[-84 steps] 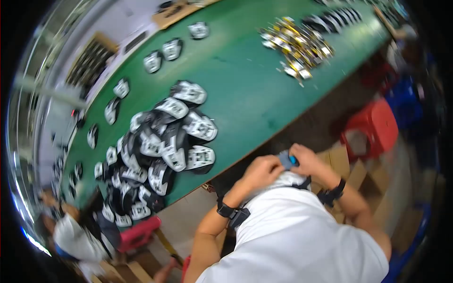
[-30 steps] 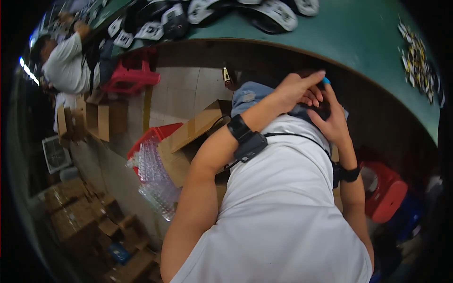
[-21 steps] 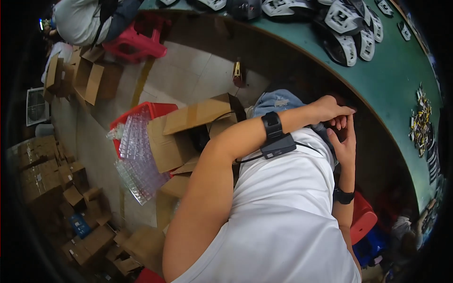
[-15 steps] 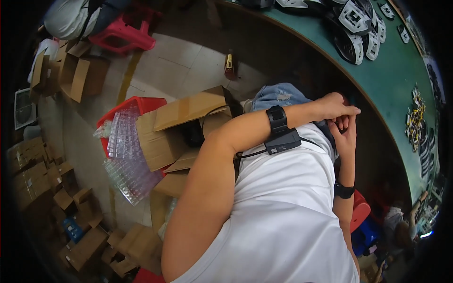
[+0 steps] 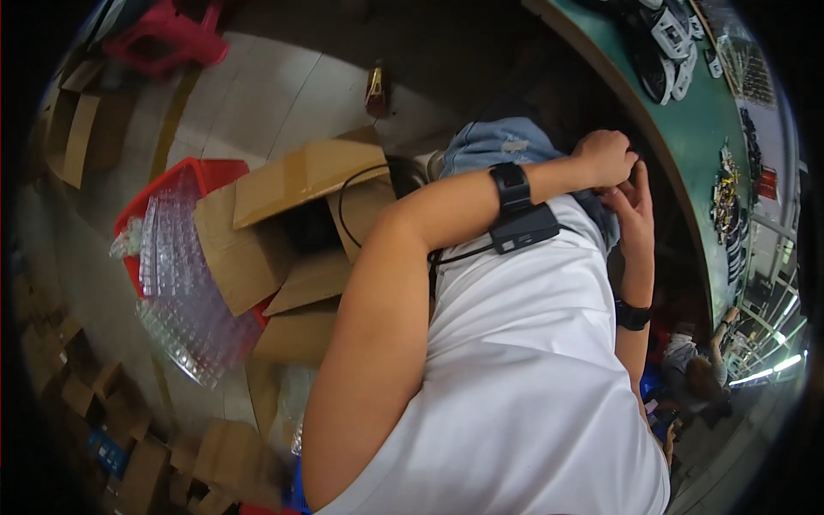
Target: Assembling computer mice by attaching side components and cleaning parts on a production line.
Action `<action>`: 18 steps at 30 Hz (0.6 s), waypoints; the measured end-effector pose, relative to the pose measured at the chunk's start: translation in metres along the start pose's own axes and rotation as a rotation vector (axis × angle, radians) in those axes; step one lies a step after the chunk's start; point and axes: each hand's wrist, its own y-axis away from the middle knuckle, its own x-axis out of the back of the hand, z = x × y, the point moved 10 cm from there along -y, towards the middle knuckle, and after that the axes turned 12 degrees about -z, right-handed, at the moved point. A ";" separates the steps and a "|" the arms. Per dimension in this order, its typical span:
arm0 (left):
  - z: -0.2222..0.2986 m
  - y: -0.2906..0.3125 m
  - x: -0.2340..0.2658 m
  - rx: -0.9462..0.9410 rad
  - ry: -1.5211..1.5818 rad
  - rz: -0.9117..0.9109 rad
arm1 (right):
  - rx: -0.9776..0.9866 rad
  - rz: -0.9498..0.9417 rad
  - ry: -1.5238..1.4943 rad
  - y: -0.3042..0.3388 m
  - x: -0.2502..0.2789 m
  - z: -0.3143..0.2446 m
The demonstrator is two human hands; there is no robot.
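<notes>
My left hand (image 5: 603, 157) is curled into a loose fist in front of my lap, just below the edge of the green table (image 5: 687, 129). My right hand (image 5: 636, 206) meets it from the right, palm turned toward me and fingertips touching the left knuckles. Whatever lies between the two hands is hidden. A black band with a small black box (image 5: 524, 227) and a cable sits on my left wrist, and a black watch (image 5: 631, 316) on my right wrist. Black-and-white flat pieces (image 5: 665, 47) lie on the table above my hands.
An open cardboard box (image 5: 283, 197) stands on the floor at my left, beside a red crate (image 5: 184, 176) holding stacked clear plastic trays (image 5: 180, 292). More cardboard boxes (image 5: 77, 403) crowd the lower left. A red stool (image 5: 172, 34) stands farther off. Another person (image 5: 695, 369) sits at the right.
My view has swung from the tabletop down to my left side and the floor. My hands have stayed together near the table edge, and the small blue piece seen earlier no longer shows.
</notes>
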 end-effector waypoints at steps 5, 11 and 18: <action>-0.005 -0.004 -0.009 -0.022 -0.111 -0.077 | -0.118 0.055 -0.009 0.005 -0.002 0.001; 0.017 0.003 -0.011 0.084 -0.385 -0.335 | 0.128 0.039 0.003 -0.002 -0.011 -0.020; -0.003 -0.031 -0.042 -0.132 -0.406 -0.450 | 0.118 0.334 0.080 0.013 0.017 -0.006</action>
